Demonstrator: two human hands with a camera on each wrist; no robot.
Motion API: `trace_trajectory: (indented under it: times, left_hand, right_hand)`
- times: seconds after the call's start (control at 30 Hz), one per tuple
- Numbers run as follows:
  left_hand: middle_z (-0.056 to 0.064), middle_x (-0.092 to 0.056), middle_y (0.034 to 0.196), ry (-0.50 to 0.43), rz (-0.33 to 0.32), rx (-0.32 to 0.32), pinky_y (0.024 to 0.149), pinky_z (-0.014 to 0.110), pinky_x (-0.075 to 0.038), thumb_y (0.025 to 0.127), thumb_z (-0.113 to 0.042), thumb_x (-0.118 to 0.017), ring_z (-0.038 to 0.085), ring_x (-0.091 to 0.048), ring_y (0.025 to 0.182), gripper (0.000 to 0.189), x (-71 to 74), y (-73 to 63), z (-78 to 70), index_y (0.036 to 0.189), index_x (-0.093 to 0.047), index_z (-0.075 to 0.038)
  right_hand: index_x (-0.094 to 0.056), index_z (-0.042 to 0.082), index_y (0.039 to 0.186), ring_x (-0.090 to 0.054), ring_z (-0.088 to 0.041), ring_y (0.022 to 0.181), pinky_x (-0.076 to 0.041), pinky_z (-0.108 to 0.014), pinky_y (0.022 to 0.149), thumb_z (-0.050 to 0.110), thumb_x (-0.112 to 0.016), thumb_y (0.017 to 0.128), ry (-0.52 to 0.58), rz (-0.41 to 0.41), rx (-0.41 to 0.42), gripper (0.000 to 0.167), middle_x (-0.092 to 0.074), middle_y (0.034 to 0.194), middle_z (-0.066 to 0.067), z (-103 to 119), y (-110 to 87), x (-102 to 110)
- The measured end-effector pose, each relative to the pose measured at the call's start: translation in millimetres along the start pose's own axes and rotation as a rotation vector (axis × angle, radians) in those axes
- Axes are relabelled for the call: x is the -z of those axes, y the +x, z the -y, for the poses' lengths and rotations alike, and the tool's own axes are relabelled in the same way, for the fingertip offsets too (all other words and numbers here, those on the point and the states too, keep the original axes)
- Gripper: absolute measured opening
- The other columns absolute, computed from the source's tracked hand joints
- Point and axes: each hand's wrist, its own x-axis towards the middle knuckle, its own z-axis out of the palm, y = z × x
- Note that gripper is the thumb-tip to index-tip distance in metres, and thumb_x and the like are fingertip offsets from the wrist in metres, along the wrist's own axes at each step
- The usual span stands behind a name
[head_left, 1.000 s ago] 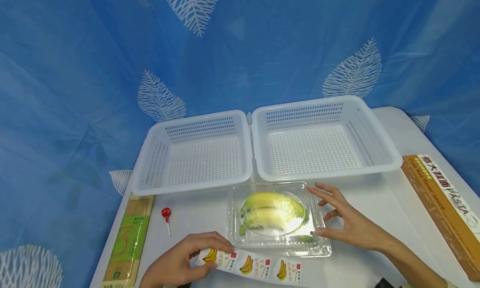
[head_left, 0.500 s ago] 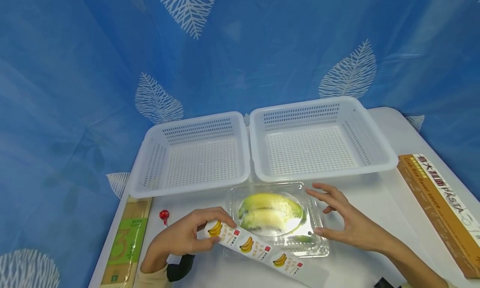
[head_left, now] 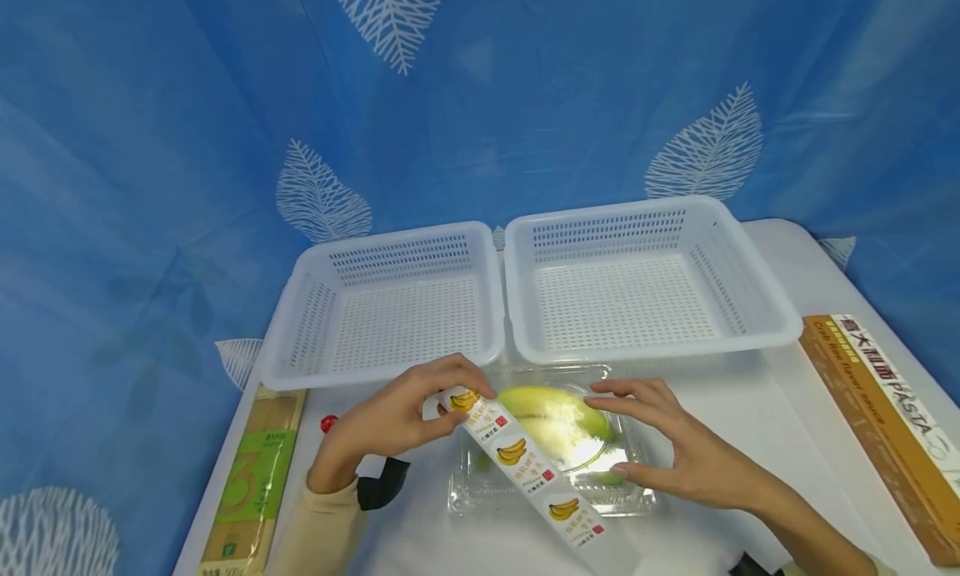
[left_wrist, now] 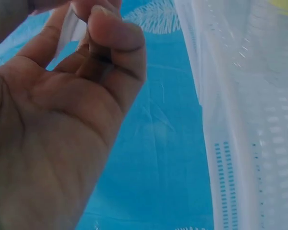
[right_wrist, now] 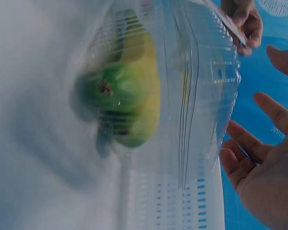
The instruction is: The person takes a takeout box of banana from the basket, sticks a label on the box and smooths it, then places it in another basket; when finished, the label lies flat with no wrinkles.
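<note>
My left hand (head_left: 408,413) pinches the upper end of a strip of banana stickers (head_left: 531,472) between thumb and fingers. The strip slants down to the right across a clear plastic clamshell box (head_left: 480,497), covering part of it. Inside the closed box lie yellow bananas (head_left: 543,401) with green ends, also visible through the box wall in the right wrist view as fruit (right_wrist: 141,91). My right hand (head_left: 678,443) is at the box's right side, thumb and fingers apart and loosely bent, gripping nothing. In the left wrist view, my left hand (left_wrist: 57,129) mostly hides the strip.
Two white perforated baskets (head_left: 390,372) (head_left: 660,347) stand side by side behind the box. A green-labelled noodle pack (head_left: 251,484) lies left, and a brown pasta box (head_left: 877,426) lies right. A red lollipop (head_left: 327,423) is partly behind my left hand. A blue leaf-patterned curtain (head_left: 510,101) hangs behind.
My left hand has lifted and moved right and away from me with the sticker strip, which now hangs more steeply over the box. My right hand has shifted slightly left over the box edge.
</note>
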Motion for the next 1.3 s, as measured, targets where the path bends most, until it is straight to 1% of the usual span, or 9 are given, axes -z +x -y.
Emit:
trace_trajectory:
  times: [0.13,0.4,0.6,0.7,0.9,1.03,1.13,1.2,1.3]
  left_hand:
    - [0.001,-0.060,0.123,0.037,0.015,-0.020,0.075,0.028,-0.055,0.091,0.001,-0.063,0.014,-0.055,0.102,0.035,5.5,10.5,-4.8,0.122,-0.062,-0.015]
    - [0.004,-0.060,0.118,0.092,0.035,-0.020,0.079,0.027,-0.054,0.094,-0.003,-0.062,0.014,-0.055,0.098,0.036,12.4,23.4,-8.3,0.129,-0.061,-0.012]
    - [0.004,-0.058,0.111,0.150,-0.076,-0.006,0.067,0.028,-0.051,0.094,-0.004,-0.062,0.011,-0.051,0.083,0.036,12.6,26.8,-7.5,0.129,-0.064,-0.013]
    - [0.004,-0.056,0.110,0.174,-0.122,-0.019,0.061,0.030,-0.047,0.095,-0.004,-0.062,0.009,-0.046,0.075,0.035,13.6,27.1,-6.6,0.129,-0.065,-0.011]
    - [0.005,-0.056,0.109,0.181,-0.144,-0.030,0.061,0.033,-0.047,0.095,-0.004,-0.062,0.008,-0.045,0.072,0.034,14.2,28.5,-3.5,0.129,-0.065,-0.010]
    - [0.005,-0.057,0.111,0.185,-0.145,0.000,0.062,0.033,-0.046,0.095,-0.005,-0.062,0.009,-0.045,0.073,0.035,14.3,27.3,-3.2,0.130,-0.064,-0.010]
    - [0.007,-0.056,0.119,0.191,-0.158,0.012,0.063,0.030,-0.048,0.095,-0.007,-0.062,0.011,-0.049,0.077,0.037,14.2,26.9,-2.7,0.132,-0.063,-0.011]
    - [0.009,-0.053,0.128,0.199,-0.181,0.020,0.068,0.031,-0.050,0.095,-0.008,-0.063,0.015,-0.053,0.085,0.039,13.5,27.3,-2.4,0.134,-0.061,-0.012]
    - [0.013,-0.046,0.140,0.239,-0.244,0.015,0.086,0.039,-0.053,0.093,-0.009,-0.067,0.024,-0.055,0.109,0.044,10.7,27.6,-0.8,0.136,-0.058,-0.012]
  right_hand:
    - [-0.051,0.019,0.141,-0.038,-0.008,0.130,-0.046,-0.031,0.094,0.022,-0.081,0.082,0.052,0.032,0.069,0.067,-0.049,0.142,0.004,6.4,8.6,-6.7]
    - [-0.052,0.022,0.141,-0.048,-0.008,0.126,-0.048,-0.033,0.097,0.023,-0.073,0.089,0.176,0.103,0.049,0.056,-0.055,0.136,0.007,12.5,20.9,-14.3]
    - [-0.045,0.014,0.146,-0.059,-0.011,0.112,-0.051,-0.032,0.092,0.014,-0.070,0.091,0.291,0.117,0.091,0.061,-0.059,0.130,0.001,12.2,26.5,-19.1]
    - [-0.042,0.012,0.148,-0.058,-0.010,0.101,-0.052,-0.030,0.085,0.012,-0.069,0.091,0.325,0.132,0.112,0.063,-0.058,0.128,-0.001,13.7,28.7,-21.6]
    - [-0.050,0.012,0.142,-0.053,-0.005,0.088,-0.050,-0.025,0.071,0.012,-0.068,0.092,0.329,0.148,0.159,0.054,-0.059,0.117,0.003,15.4,32.2,-27.4]
    - [-0.052,0.012,0.141,-0.049,-0.004,0.083,-0.049,-0.024,0.065,0.014,-0.070,0.091,0.332,0.136,0.144,0.053,-0.058,0.113,0.004,16.6,32.3,-31.3]
    - [-0.052,0.012,0.141,-0.047,-0.004,0.081,-0.047,-0.025,0.062,0.013,-0.069,0.091,0.332,0.133,0.152,0.053,-0.058,0.114,0.003,17.2,32.7,-33.4]
    - [-0.052,0.012,0.142,-0.047,-0.004,0.080,-0.047,-0.025,0.063,0.012,-0.069,0.092,0.323,0.120,0.147,0.053,-0.058,0.115,0.004,17.4,32.8,-33.4]
    - [-0.050,0.013,0.143,-0.046,-0.006,0.079,-0.045,-0.027,0.062,0.012,-0.068,0.092,0.308,0.079,0.106,0.054,-0.056,0.110,0.005,17.4,32.7,-31.0]
